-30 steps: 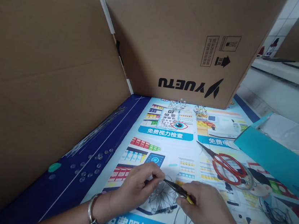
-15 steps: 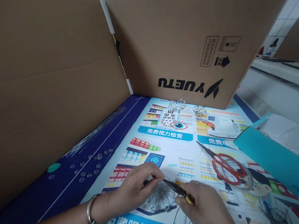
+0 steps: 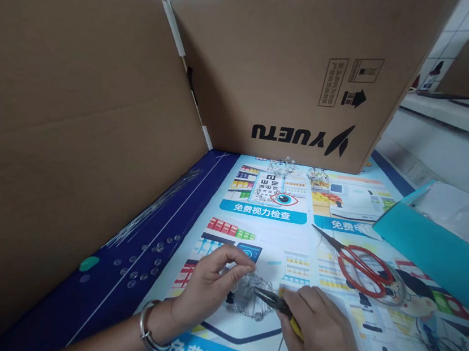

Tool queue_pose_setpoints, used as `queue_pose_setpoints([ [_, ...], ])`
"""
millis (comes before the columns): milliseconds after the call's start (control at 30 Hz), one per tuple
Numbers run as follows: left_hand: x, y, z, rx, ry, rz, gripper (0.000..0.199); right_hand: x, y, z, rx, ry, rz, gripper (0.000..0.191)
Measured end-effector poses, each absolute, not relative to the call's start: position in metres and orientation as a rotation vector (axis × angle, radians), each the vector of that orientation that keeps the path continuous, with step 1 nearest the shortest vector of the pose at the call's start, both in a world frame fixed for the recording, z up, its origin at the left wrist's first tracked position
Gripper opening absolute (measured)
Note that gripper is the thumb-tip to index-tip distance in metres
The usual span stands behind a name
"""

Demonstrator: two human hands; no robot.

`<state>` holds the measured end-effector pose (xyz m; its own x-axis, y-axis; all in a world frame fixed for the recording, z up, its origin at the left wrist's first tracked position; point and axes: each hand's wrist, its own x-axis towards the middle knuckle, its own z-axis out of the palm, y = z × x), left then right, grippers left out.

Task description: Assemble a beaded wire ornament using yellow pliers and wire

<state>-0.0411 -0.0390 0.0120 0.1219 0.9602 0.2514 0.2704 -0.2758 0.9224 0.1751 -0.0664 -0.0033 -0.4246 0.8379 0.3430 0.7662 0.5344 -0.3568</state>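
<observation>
Pliers [image 3: 273, 300] have come away from the left fingertips since the earlier frame, their nose now lower, at the beaded wire cluster [image 3: 248, 302]. Left hand [image 3: 206, 289]: thumb and forefinger pinched together, apparently on a fine wire, though it is too thin to be sure. Right hand [image 3: 321, 334]: fingers wrapped round the yellow grips, plier jaws seemingly parted a little. The cluster sits at lower centre of the frame, just below the left fingertips; the left hand is nearer, the right reaching it through the tool, whose long axis slants towards upper left. Farther out, red-handled scissors [image 3: 327, 236] lie right of centre, tips towards upper left. At the right edge, a teal box [image 3: 435, 245] holds clear plastic wrap [image 3: 464, 218]; whatever lies beneath cannot be told.
</observation>
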Motion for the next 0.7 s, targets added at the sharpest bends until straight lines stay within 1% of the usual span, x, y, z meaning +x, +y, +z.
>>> queue_pose_setpoints([
  [367,-0.0394,-0.039,0.0115,1.523,1.044,1.261,0.002,0.1776,-0.0667,-0.0011,-1.218,-2.247,0.144,0.023],
  [700,-0.0404,-0.0407,0.0084,1.627,1.022,1.28,0.003,0.1778,-0.0669,-0.0019,-1.251,-2.24,0.153,0.024],
])
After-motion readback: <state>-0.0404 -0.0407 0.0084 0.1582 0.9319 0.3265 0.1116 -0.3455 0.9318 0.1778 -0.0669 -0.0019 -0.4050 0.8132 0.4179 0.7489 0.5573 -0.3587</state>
